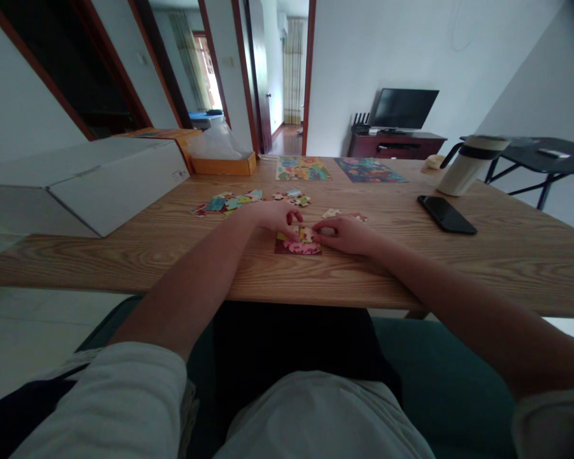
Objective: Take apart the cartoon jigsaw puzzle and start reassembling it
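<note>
A partly joined jigsaw puzzle (302, 247), pink and dark red along its near side, lies flat on the wooden table in front of me. Over its upper left part, my left hand (278, 218) bends its thumb and fingers around a puzzle piece, which they partly cover. From the other side, my right hand (347, 236) pinches a small pale and red puzzle piece (309, 234) at the puzzle's right edge. Beyond my left hand, loose puzzle pieces (232, 202) are spread in a heap. A smaller cluster of pieces (294, 196) lies farther back, and a few pieces (332, 213) rest behind my right hand.
Two finished-looking puzzles (302, 168) (369, 170) lie at the table's far edge. A white box (119, 185) and an orange tray (224, 166) with clear plastic stand left. On the right are a black phone (446, 214) and a white jug (471, 169).
</note>
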Demonstrator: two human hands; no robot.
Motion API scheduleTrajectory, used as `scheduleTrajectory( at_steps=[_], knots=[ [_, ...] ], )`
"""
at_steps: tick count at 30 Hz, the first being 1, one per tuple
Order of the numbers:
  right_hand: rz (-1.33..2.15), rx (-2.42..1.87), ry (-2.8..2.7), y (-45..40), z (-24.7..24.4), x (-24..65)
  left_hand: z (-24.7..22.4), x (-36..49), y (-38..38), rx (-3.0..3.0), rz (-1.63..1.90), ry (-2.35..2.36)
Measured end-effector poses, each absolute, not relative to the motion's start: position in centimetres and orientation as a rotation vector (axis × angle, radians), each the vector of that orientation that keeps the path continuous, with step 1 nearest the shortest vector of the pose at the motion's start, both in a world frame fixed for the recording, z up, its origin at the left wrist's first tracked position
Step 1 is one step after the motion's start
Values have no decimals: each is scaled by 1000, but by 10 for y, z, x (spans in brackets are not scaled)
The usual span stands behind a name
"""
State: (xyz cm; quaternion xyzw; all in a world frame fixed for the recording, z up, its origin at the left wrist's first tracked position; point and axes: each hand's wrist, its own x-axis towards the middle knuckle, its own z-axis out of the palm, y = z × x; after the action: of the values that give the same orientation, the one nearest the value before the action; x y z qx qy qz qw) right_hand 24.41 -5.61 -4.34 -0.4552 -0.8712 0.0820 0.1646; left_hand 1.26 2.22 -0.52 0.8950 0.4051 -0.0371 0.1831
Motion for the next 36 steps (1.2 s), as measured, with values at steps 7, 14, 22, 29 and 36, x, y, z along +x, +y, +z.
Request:
scheduleTrajectory(
  at_steps=[7,14,22,29,36],
  knots=[
    [119,-1520,-2394,-60,-39,248,-4,11,21,2531,-98,1140],
    [127,-1550,-2464,-58,-39,254,0,9,20,2503,-65,1150],
    [439,-1692,-2297,-47,-41,264,6,10,13,2528,-115,1188],
    [976,-1448,-2099,-52,-33,270,7,11,15,2532,-171,1207],
    [1054,-1419,-2016,-54,-32,271,6,10,15,2539,-182,1223]
  ],
)
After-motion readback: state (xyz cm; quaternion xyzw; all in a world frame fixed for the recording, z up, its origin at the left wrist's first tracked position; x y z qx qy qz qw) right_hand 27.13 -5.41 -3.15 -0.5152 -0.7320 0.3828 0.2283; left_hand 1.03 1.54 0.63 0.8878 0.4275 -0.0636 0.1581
